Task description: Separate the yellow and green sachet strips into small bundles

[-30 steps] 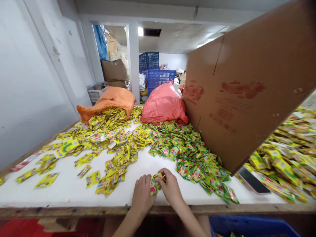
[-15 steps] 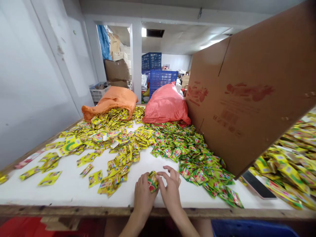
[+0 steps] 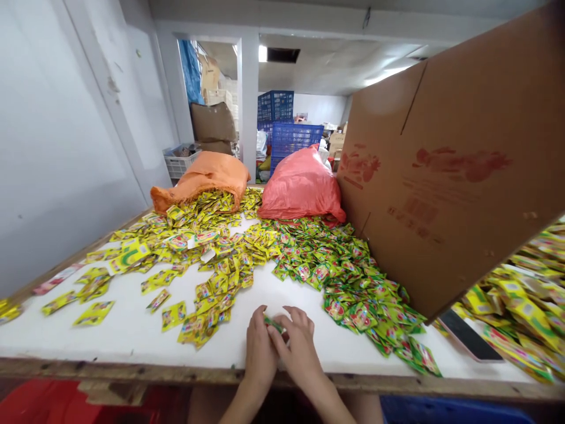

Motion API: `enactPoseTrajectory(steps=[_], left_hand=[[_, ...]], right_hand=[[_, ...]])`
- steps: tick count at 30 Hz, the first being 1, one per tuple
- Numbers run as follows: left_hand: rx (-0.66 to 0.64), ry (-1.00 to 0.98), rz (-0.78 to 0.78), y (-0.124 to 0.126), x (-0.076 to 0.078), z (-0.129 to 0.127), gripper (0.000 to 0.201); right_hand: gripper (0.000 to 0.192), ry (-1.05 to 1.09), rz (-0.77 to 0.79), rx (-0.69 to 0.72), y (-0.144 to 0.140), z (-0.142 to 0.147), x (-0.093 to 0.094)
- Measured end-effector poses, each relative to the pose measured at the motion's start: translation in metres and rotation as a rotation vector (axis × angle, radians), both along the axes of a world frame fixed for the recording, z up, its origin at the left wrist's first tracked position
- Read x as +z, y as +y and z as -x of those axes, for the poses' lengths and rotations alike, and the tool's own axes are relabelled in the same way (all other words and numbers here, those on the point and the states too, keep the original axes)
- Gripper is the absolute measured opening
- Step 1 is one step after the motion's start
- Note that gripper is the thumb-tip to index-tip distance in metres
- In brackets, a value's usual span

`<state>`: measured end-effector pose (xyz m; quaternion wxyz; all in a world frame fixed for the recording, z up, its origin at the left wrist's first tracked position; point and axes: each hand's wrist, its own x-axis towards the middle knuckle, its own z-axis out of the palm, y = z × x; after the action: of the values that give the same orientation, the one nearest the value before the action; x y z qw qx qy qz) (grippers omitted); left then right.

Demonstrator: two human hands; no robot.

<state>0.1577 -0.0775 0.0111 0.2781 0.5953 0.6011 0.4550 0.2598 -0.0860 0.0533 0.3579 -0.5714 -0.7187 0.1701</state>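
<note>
Near the front edge of the white table [image 3: 145, 338], my left hand [image 3: 259, 348] curls round a small green packet [image 3: 274, 323]. Only a sliver of the packet shows between my hands. My right hand [image 3: 301, 346] meets it from the other side, its fingers bent over the packet and its thumb close to my left hand. To the right lies a heap of green packets [image 3: 353, 294] with red fruit prints. Yellow packets [image 3: 216, 288] are spread to the left.
An orange sack [image 3: 216, 171] spills yellow packets at the back, with a red sack [image 3: 302, 185] beside it. A large cardboard box [image 3: 441, 165] leans over the right side. Past it lie a phone [image 3: 470, 335] and larger yellow packs [image 3: 525, 312].
My right hand has closed in against my left, its fingers now curled over the packet. The packet is more hidden than before. The view has shifted slightly.
</note>
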Motion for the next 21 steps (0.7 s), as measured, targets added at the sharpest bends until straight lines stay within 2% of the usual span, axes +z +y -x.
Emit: enactPoseTrajectory(steps=[3, 5, 8, 11, 13, 17, 21], left_hand=[[-0.123, -0.245, 0.047, -0.004, 0.007, -0.004, 0.053], [-0.252, -0.396, 0.053, -0.008, 0.010, -0.003, 0.056], [-0.372, -0.510, 0.063, -0.011, 0.007, 0.001, 0.045], [-0.444, -0.508, 0.117, -0.010, 0.004, 0.006, 0.023], [-0.460, -0.458, 0.147, -0.007, 0.005, 0.008, 0.015], [-0.382, -0.413, 0.085, -0.001, 0.009, 0.007, 0.015], [-0.356, -0.578, 0.056, 0.004, 0.011, 0.005, 0.036]], right_hand=[[0.018, 0.192, 0.077, 0.102, 0.004, -0.008, -0.004], [0.021, 0.402, 0.090, 0.053, 0.007, -0.014, -0.012], [0.024, 0.606, 0.092, -0.027, 0.006, -0.022, -0.025], [0.020, 0.628, 0.148, 0.051, 0.001, -0.028, -0.030], [0.022, 0.588, 0.168, 0.105, -0.001, -0.030, -0.026], [0.025, 0.496, 0.095, 0.114, 0.004, -0.034, -0.019], [0.028, 0.525, 0.043, 0.028, 0.008, -0.035, -0.023]])
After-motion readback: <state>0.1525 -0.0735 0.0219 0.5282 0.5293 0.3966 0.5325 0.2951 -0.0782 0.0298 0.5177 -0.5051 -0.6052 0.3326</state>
